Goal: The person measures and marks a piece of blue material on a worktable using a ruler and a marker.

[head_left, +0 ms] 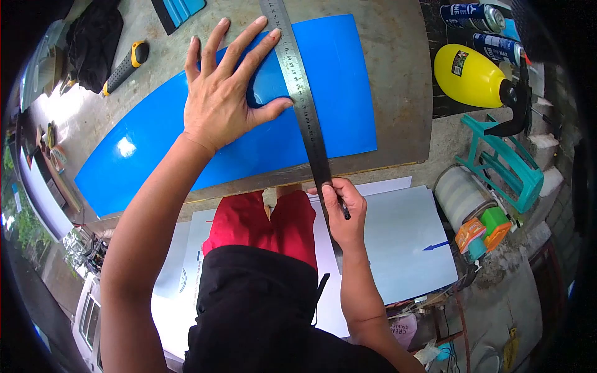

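Observation:
A glossy blue sheet [339, 81] lies on the metal-topped table [398, 81]. Across it runs a long steel ruler [298, 87], its near end hanging past the table edge. My left hand [227, 93] is spread flat on the sheet, with fingertips and thumb touching the ruler's left side. At the table's front edge, my right hand [345, 208] is closed around the ruler's lower part and also holds a thin black pen-like tool [344, 209]. The tool's far end is hidden.
A yellow-black cutter [124, 68] and black cloth [93, 43] lie at the left, a blue squeegee [177, 12] at the top. On the right are a yellow spray bottle [469, 74], spray cans [472, 17] and a green stool [528, 180]. White sheets [404, 242] lie below the table edge.

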Motion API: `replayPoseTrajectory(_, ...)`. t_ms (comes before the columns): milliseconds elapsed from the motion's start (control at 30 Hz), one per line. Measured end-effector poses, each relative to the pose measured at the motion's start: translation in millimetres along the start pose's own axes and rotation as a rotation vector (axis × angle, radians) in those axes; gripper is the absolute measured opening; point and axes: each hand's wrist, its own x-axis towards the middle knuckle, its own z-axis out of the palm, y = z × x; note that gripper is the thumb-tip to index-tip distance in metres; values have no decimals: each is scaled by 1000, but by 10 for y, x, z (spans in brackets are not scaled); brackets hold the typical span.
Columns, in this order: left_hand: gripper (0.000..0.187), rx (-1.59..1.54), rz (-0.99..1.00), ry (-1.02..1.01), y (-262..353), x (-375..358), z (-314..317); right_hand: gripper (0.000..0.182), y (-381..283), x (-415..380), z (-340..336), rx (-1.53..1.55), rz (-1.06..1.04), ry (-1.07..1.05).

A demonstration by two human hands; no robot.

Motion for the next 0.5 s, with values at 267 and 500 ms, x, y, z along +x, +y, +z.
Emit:
replayPoseTrajectory(267, 95, 8, -5, -11, 2, 2, -6, 11, -9, -1, 2, -11, -18, 5)
replayPoseTrajectory(500, 96, 13, -2, -11, -4, -1, -2, 14, 15, 1, 25, -1, -54, 23)
